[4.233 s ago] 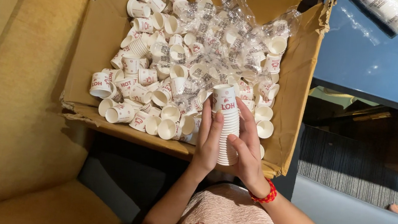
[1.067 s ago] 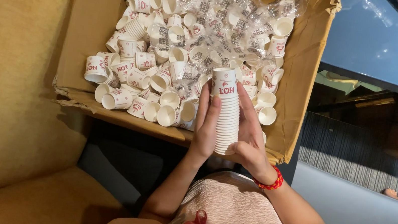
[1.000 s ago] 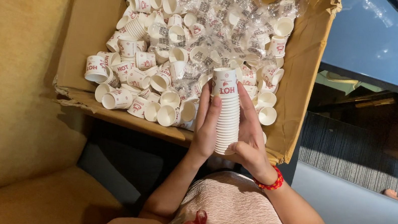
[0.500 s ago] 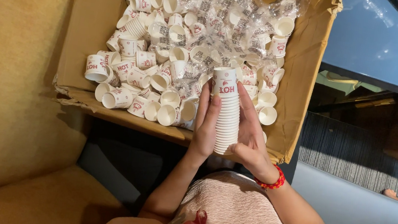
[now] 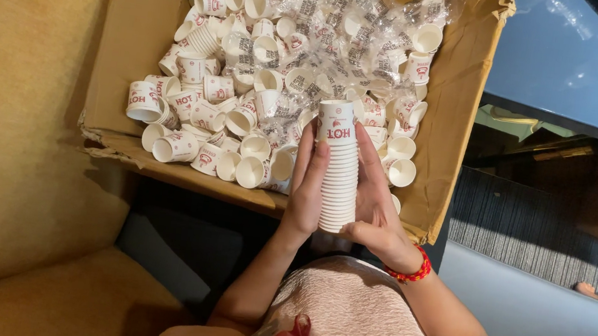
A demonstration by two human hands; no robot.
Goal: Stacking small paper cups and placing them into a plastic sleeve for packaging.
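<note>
From the head camera I look down on my two hands clasping a tall stack of nested paper cups (image 5: 339, 167), held bottom-end away from me over the near edge of an open cardboard box (image 5: 463, 135). My left hand (image 5: 307, 184) lies flat along the stack's left side, fingers pointing toward the box; my right hand (image 5: 375, 200) wraps the other side, thumb tucked under the stack's lower end, a red beaded bracelet (image 5: 408, 267) at the wrist. Both hands are closed around the stack, so it is pinched between palms rather than resting on anything. I judge the step in hand to be squaring up the nested cups, pressing them into one straight column; the next move, as I read it, would call for one hand to keep the column steady while the other frees itself to reach a loose cup, and for gentle pressure, since thin paper rims crush easily. The stack itself is white with red print on the topmost cup, its many rolled rims showing as tight ridges down its length, straight and not leaning. Beyond it the box is heaped with loose cups (image 5: 192, 113) of the same kind, lying on their sides and mouths-up, mixed with crumpled clear plastic wrap (image 5: 330, 35) toward the far right. The box sits against a tan upholstered seat (image 5: 9, 117); a blue tabletop (image 5: 578, 65) shows at upper right.
</note>
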